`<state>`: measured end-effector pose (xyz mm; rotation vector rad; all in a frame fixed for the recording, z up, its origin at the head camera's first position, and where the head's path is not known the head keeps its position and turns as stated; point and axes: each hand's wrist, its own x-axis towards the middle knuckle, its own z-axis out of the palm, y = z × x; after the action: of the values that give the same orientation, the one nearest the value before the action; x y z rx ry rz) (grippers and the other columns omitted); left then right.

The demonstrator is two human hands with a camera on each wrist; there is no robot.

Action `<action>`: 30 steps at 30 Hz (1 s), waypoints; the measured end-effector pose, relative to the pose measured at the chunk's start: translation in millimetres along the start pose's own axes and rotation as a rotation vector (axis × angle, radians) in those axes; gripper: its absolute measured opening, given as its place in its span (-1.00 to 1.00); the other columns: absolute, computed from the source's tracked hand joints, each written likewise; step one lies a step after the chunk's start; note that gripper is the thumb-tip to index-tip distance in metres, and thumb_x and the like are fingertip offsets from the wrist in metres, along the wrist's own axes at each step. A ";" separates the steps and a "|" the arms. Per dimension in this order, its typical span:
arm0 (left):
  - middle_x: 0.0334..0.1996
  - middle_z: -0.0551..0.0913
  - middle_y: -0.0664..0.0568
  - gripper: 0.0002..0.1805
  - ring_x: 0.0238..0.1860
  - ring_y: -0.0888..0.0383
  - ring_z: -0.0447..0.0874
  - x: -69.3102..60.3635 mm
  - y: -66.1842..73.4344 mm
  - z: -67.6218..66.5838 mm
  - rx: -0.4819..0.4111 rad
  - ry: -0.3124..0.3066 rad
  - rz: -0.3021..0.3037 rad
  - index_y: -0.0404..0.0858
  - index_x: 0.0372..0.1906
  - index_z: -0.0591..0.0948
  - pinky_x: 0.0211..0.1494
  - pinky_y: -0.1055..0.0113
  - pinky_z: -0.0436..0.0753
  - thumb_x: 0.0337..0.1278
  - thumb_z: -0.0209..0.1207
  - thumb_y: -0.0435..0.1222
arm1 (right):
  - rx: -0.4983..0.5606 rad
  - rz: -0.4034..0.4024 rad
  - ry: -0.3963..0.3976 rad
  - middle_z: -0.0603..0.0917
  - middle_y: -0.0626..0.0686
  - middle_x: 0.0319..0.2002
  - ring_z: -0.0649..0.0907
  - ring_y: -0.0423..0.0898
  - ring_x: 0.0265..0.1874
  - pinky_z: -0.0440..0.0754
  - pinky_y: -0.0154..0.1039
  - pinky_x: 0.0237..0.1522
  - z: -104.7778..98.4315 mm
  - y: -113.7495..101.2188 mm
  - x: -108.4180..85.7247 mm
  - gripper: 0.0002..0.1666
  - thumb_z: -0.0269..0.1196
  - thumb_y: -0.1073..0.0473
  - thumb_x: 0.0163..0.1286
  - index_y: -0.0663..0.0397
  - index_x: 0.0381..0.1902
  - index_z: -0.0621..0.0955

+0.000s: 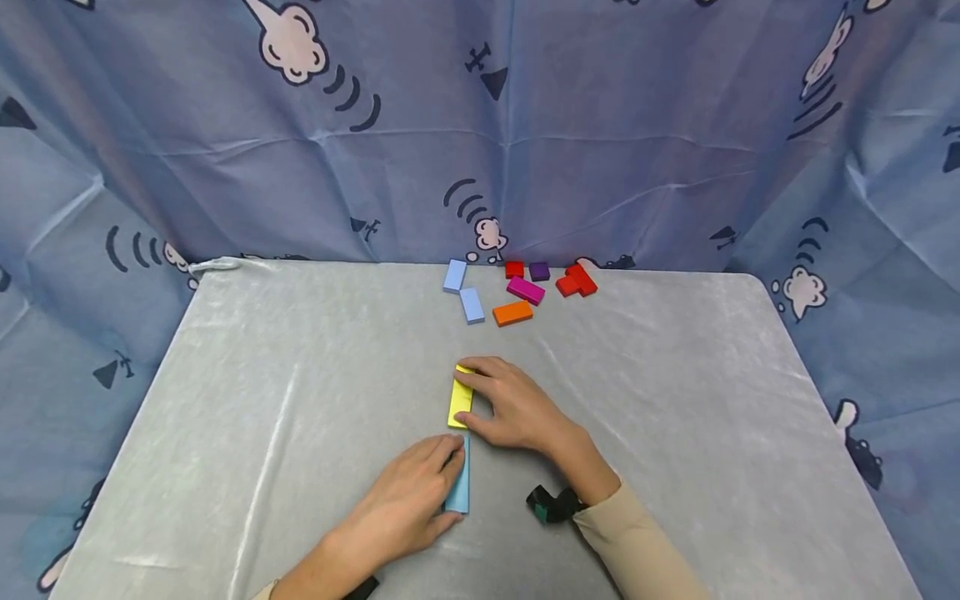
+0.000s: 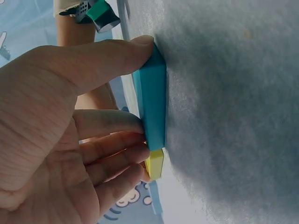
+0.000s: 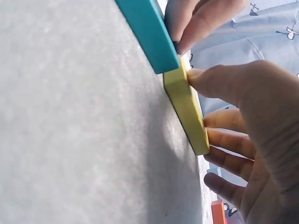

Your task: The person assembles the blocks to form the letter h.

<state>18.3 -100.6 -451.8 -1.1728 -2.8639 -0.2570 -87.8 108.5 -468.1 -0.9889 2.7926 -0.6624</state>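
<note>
Two flat rectangular blocks lie end to end on the table in the head view. My left hand [image 1: 401,500] pinches the nearer, teal-blue block [image 1: 459,492] lengthwise, thumb at its near end and fingertips by its far end. The left wrist view shows the teal block [image 2: 154,100] from the side, resting on the cloth. Just beyond it, my right hand [image 1: 525,408] holds the yellow block [image 1: 459,407] between thumb and fingers. In the right wrist view the yellow block [image 3: 184,109] appears to meet the teal block's end [image 3: 161,53].
Toward the back edge lie two light blue blocks [image 1: 472,306], an orange block [image 1: 513,313], a magenta block [image 1: 525,290], a purple block [image 1: 539,271] and several red pieces [image 1: 581,278]. Grey cloth covers the table [image 1: 187,433]. A patterned blue curtain [image 1: 420,100] hangs behind.
</note>
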 end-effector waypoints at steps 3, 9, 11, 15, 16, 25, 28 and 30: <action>0.21 0.66 -0.05 -0.17 0.23 0.07 0.65 0.6 -0.6 -0.1 0.004 0.010 0.002 -0.35 0.25 0.68 0.41 0.22 0.67 -0.02 0.59 0.11 | 0.003 -0.004 -0.012 0.60 0.07 0.43 0.58 0.04 0.43 0.56 0.06 0.53 -0.7 -0.2 0.7 -0.28 0.46 -0.08 0.37 0.08 0.41 0.61; 0.15 0.65 0.00 -0.20 0.17 0.11 0.64 1.2 -2.1 0.6 0.005 0.006 0.007 -0.32 0.24 0.69 0.37 0.26 0.68 -0.03 0.60 0.10 | 0.034 -0.013 -0.043 0.58 0.07 0.45 0.55 0.03 0.46 0.54 0.04 0.54 -0.9 -1.2 1.4 -0.30 0.44 -0.06 0.39 0.08 0.41 0.62; 0.15 0.65 0.00 -0.20 0.16 0.12 0.64 1.1 -2.1 0.6 0.006 0.006 0.010 -0.32 0.23 0.69 0.37 0.26 0.68 -0.03 0.60 0.10 | 0.045 -0.016 -0.050 0.58 0.07 0.45 0.55 0.03 0.46 0.55 0.03 0.54 -0.7 -1.5 1.2 -0.30 0.44 -0.06 0.39 0.08 0.41 0.61; 0.16 0.65 0.00 -0.20 0.16 0.12 0.64 1.0 -1.8 0.2 -0.003 0.006 0.010 -0.32 0.23 0.69 0.35 0.27 0.68 -0.04 0.61 0.09 | 0.058 -0.024 -0.058 0.58 0.05 0.44 0.54 0.01 0.46 0.54 0.01 0.55 -1.5 -2.0 0.3 -0.30 0.44 -0.05 0.39 0.08 0.42 0.61; 0.16 0.65 0.00 -0.20 0.16 0.12 0.64 0.9 -1.7 0.2 -0.006 0.006 0.010 -0.32 0.23 0.69 0.35 0.28 0.69 -0.05 0.61 0.09 | 0.061 -0.025 -0.064 0.58 0.03 0.45 0.54 0.01 0.46 0.54 0.01 0.55 -1.6 -2.1 0.1 -0.30 0.44 -0.05 0.39 0.07 0.42 0.61; 0.16 0.65 0.00 -0.21 0.16 0.13 0.63 0.0 -1.7 0.4 -0.035 -0.002 0.008 -0.34 0.22 0.69 0.33 0.31 0.70 -0.04 0.62 0.06 | 0.074 -0.019 -0.106 0.53 0.00 0.50 0.49 -0.02 0.52 0.50 0.01 0.58 -2.6 -3.0 -0.9 -0.31 0.43 -0.03 0.42 0.03 0.44 0.59; 0.18 0.65 -0.01 -0.22 0.17 0.13 0.63 0.4 -1.8 0.5 -0.048 -0.014 0.003 -0.34 0.23 0.69 0.33 0.31 0.71 -0.02 0.61 0.06 | 0.074 -0.024 -0.104 0.53 0.01 0.50 0.49 -0.01 0.51 0.51 0.02 0.57 -2.4 -3.0 -1.2 -0.31 0.43 -0.02 0.41 0.04 0.44 0.59; 0.18 0.65 -0.01 -0.22 0.18 0.13 0.63 1.1 -1.8 0.8 -0.053 -0.018 0.004 -0.34 0.24 0.69 0.33 0.30 0.71 -0.01 0.61 0.05 | 0.071 -0.026 -0.099 0.54 0.02 0.49 0.50 0.00 0.50 0.52 0.03 0.56 -2.4 -2.9 -1.9 -0.31 0.44 0.00 0.40 0.05 0.43 0.60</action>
<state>16.3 -101.0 -452.7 -1.1957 -2.8867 -0.3266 -85.2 108.6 -464.7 -1.0165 2.6562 -0.6910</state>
